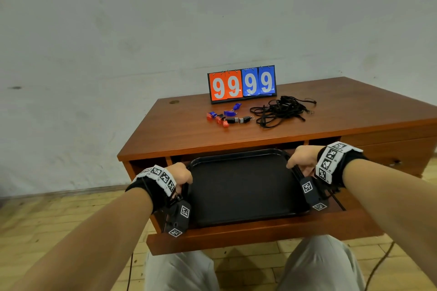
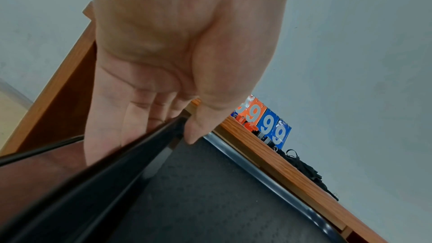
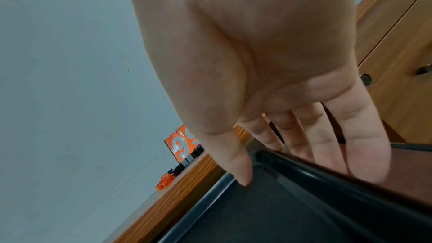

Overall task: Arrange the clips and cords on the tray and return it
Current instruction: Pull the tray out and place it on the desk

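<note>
Left hand, right hand grasp tray side rims; clips, cords ahead on desktop, above tray

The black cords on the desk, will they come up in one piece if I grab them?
Probably floppy: the black cords lie in a loose tangle on the desk, so loops would likely dangle. They look thin, so probably light. One grab might lift most, with loose ends trailing.
</note>
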